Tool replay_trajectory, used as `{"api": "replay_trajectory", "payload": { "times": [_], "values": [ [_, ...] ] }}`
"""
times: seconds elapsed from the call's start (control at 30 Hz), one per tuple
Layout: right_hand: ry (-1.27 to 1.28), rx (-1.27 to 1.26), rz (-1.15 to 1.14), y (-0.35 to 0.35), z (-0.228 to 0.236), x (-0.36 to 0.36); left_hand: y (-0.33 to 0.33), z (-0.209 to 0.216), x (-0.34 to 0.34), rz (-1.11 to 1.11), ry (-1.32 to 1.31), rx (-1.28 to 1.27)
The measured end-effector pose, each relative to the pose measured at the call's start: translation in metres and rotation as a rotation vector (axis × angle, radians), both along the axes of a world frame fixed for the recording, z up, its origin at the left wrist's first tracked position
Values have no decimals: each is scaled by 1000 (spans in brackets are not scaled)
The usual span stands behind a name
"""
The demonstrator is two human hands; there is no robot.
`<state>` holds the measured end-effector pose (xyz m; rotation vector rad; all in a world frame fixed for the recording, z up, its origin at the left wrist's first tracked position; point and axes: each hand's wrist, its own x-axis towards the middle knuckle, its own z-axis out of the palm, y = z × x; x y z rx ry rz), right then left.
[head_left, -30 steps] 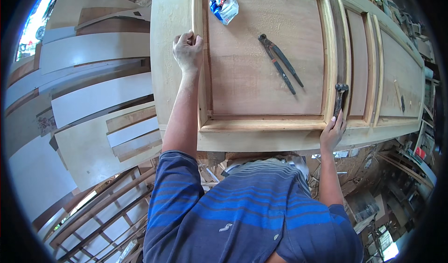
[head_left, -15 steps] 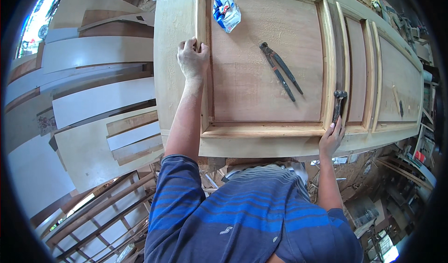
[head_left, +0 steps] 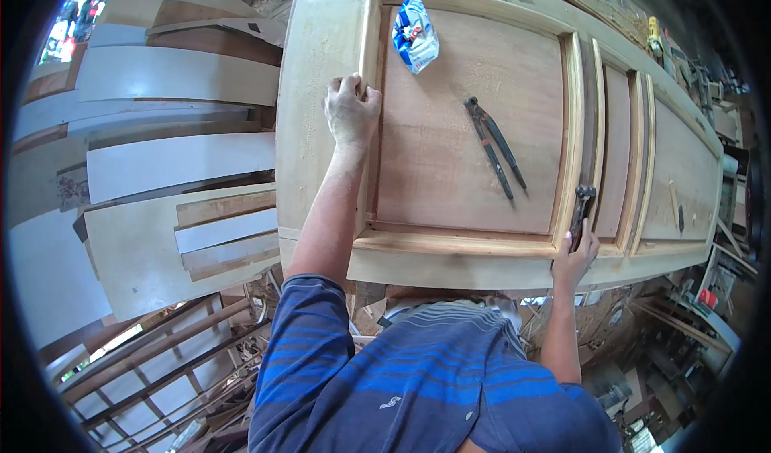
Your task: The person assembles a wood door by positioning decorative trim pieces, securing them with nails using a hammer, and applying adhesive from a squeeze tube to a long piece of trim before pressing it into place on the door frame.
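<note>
Big recessed panel of the wooden door (head_left: 337,27) is mostly free: only a blue-white packet (head_left: 415,42) near its far left corner and pincers (head_left: 496,146) right of centre. Raised moulding rims it; left hand (head_left: 350,112) sits on the left rim, right hand (head_left: 575,254) with a dark tool (head_left: 581,212) blocks the near right corner.

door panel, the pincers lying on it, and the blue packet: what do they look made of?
Door panel: bare wood, seemingly unfinished; pale frame, redder grained inset, no gloss. Pincers: dark metal, likely steel, dull and possibly aged; thin rigid handles. Blue packet: probably plastic film; crinkled, shiny, blue and white. The left hand rests on the frame's moulding; the right hand grips a dark tool, likely metal-headed, its handle hidden.
</note>
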<state>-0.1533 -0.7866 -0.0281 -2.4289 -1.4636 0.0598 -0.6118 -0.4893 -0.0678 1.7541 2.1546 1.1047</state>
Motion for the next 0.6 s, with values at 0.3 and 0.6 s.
{"api": "replay_trajectory", "payload": {
  "times": [0.3, 0.6],
  "values": [
    [254, 282, 484, 262, 16, -167, -1, 6, 3, -1, 152, -14],
    [191, -110, 308, 421, 21, -324, 4, 0, 1, 17, 153, -6]
  ]
}}
